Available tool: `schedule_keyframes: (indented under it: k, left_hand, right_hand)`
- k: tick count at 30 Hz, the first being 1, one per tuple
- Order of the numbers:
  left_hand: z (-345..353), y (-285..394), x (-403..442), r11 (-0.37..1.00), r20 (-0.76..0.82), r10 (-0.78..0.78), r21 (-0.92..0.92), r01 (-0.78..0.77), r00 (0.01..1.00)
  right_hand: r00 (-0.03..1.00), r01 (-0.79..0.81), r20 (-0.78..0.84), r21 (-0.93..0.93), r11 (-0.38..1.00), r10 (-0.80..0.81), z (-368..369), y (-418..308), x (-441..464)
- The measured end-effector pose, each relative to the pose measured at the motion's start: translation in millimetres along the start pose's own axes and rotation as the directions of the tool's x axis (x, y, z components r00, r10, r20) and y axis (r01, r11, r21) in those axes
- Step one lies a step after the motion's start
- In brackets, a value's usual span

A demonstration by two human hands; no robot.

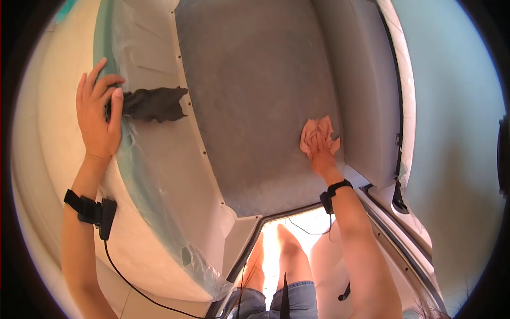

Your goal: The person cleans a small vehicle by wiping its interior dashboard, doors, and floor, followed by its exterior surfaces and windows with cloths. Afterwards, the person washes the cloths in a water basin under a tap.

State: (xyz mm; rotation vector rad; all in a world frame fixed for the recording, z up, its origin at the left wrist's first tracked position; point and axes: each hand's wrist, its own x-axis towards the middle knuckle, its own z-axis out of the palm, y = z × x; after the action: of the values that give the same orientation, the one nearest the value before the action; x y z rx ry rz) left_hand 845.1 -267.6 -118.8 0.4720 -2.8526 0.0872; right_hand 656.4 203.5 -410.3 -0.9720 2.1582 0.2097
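Note:
My right hand (321, 154) presses a crumpled pink cloth (309, 132) onto the grey floor panel (255, 106), near its right wall. Its fingers lie together on the cloth, which bunches up around them. Over on the left, my left hand (99, 122) rests on the film-covered padded edge, fingers spread and partly bent. A dark, ragged-edged cloth (156, 104) lies across the pale side panel (154, 58) and runs in under the left thumb. The underside of the left palm is hidden.
Loose clear plastic film (146, 175) covers the left edge. A grey upright side wall (361, 85) bounds the floor on the right. Black wrist straps with devices (95, 211) sit on both arms, trailing cables. Bare legs and denim shorts (297, 300) show below.

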Motion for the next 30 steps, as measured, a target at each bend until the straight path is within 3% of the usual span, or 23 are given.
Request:
schedule_keyframes:
  k: [4,7,10,11,13,14,16,18,23,24,25,26,27,28,29,30]
  left_hand:
    - [1,3,1,1.000,-0.012,-0.010,0.024,0.010,1.000]
    - [0,2,2,1.000,0.002,0.004,0.023,-0.004,1.000]
    - [2,0,1,0.999,0.022,0.004,0.041,-0.005,1.000]
    - [0,-1,-1,0.999,0.012,0.001,0.048,-0.001,1.000]
    - [2,0,1,1.000,0.023,-0.002,0.026,0.002,1.000]
    - [3,0,3,1.000,0.013,-0.001,0.018,0.001,1.000]
    - [0,2,3,0.999,0.036,-0.034,0.013,0.033,0.999]
    - [-4,4,3,0.999,0.045,-0.043,0.000,0.043,0.998]
    - [-16,1,7,0.995,0.149,-0.068,-0.066,0.078,0.986]
    - [-19,-4,6,0.952,0.193,-0.170,-0.220,0.211,0.966]
    - [-21,-12,10,0.870,0.241,-0.252,-0.367,0.328,0.937]
    - [-23,-36,16,0.677,0.379,-0.281,-0.572,0.462,0.882]
    - [-29,-61,23,0.416,0.514,-0.256,-0.706,0.573,0.819]
    - [-41,-79,45,0.522,0.459,-0.265,-0.671,0.526,0.848]
    - [-41,-87,71,0.587,0.353,-0.323,-0.653,0.478,0.878]
    - [-41,-95,97,0.652,0.241,-0.376,-0.617,0.440,0.895]
  right_hand:
    - [1.000,-0.017,0.006,0.032,0.999,0.017,-9,-4,-3]
    - [0.994,-0.053,0.097,0.002,0.999,0.053,-25,-6,-2]
    - [0.999,0.048,0.023,0.022,0.999,-0.048,-46,1,11]
    - [0.964,-0.058,0.265,0.074,0.996,0.037,-79,0,17]
    - [0.867,-0.182,0.486,0.100,0.978,0.112,-102,20,28]
    - [0.955,-0.206,0.296,0.662,0.721,0.002,-79,63,40]
    - [0.998,-0.065,0.060,0.975,0.213,0.031,-100,78,27]
    - [0.941,0.129,-0.229,0.923,0.363,0.248,-197,33,-19]
    - [0.940,0.249,-0.309,0.912,0.326,0.147,-265,21,31]
    - [0.954,0.237,-0.284,0.910,0.340,0.096,-267,20,55]
    - [0.962,0.197,-0.255,0.891,0.410,0.094,-270,16,76]
    - [0.965,0.192,-0.248,0.894,0.405,0.089,-272,15,109]
    - [0.965,0.162,-0.251,0.796,0.583,0.075,-273,17,141]
    - [0.968,0.122,-0.245,0.664,0.738,0.060,-277,18,170]
    - [0.970,0.116,-0.236,0.664,0.739,0.059,-292,13,194]
    - [0.912,0.132,-0.386,0.594,0.794,0.138,-312,2,216]
